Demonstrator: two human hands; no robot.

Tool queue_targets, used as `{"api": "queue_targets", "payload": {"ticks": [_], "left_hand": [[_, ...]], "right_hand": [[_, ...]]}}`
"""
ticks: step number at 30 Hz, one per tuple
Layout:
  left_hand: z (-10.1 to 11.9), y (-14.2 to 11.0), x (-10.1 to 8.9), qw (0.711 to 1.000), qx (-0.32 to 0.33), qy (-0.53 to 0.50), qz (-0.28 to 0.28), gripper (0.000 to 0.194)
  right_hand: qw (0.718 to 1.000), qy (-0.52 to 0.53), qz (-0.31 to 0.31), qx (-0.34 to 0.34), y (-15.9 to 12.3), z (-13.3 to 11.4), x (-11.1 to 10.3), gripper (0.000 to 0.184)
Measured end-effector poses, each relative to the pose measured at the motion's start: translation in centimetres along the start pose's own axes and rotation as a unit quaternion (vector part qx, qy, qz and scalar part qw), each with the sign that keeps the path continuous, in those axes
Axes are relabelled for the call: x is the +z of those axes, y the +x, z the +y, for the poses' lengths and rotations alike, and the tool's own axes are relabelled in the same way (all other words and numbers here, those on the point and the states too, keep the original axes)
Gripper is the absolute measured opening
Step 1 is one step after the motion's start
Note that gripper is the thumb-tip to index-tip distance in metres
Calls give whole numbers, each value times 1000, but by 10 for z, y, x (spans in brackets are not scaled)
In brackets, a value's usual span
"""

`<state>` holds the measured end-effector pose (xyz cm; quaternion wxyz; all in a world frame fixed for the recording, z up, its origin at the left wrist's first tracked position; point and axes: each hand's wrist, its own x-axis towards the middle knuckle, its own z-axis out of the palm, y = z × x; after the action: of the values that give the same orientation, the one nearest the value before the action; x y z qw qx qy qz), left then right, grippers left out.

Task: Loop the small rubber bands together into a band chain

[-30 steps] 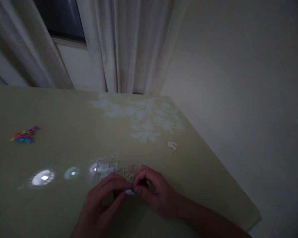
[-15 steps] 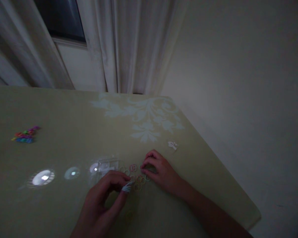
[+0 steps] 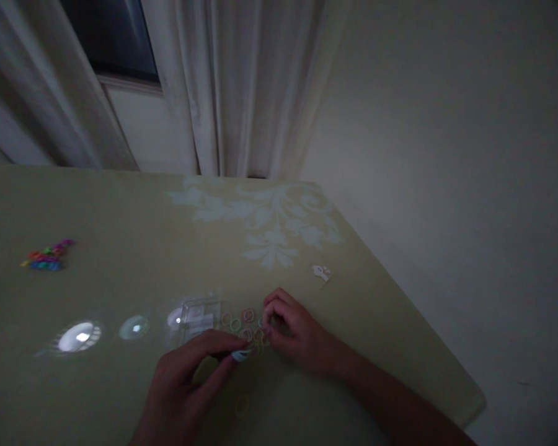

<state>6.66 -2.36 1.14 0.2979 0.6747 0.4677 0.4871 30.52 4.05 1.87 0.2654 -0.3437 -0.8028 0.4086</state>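
Note:
My left hand pinches a small pale, whitish piece between thumb and fingertips, just above the yellow-green table. Beyond it lie several small coloured rubber rings in a loose cluster. My right hand rests on the table at the right edge of that cluster, its fingers curled and pinched over the rings; what they grip is too small to make out. A small clear plastic box sits just left of the rings.
A multicoloured band strip lies far left on the table. A small white scrap sits near the right edge. Bright lamp reflections spot the glossy top. Curtains and a dark window stand behind; the table's right edge drops away.
A second ago both hands met over the pale piece. My right hand then moved away to the ring cluster and now curls over it; my left hand kept the pale piece.

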Motion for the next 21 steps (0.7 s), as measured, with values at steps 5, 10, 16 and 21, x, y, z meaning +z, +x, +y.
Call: {"api": "queue_targets", "payload": {"ticks": [5,10,16,21], "left_hand": [[-3,-2,3,998,57,-19,-4,30],[-8,-5,3,997,66,0,-37,30],[-12,-8,3,996,86,5,-35,29],[-10,-13,3,996,17,62,63,15]], "right_hand": [[984,175,-4,-18,-6,-19,12,18],[977,213,0,-12,-8,-24,23,23],[974,223,20,-6,-9,-18,28,23],[996,-13,90,-12,-6,-1,32,16]]}}
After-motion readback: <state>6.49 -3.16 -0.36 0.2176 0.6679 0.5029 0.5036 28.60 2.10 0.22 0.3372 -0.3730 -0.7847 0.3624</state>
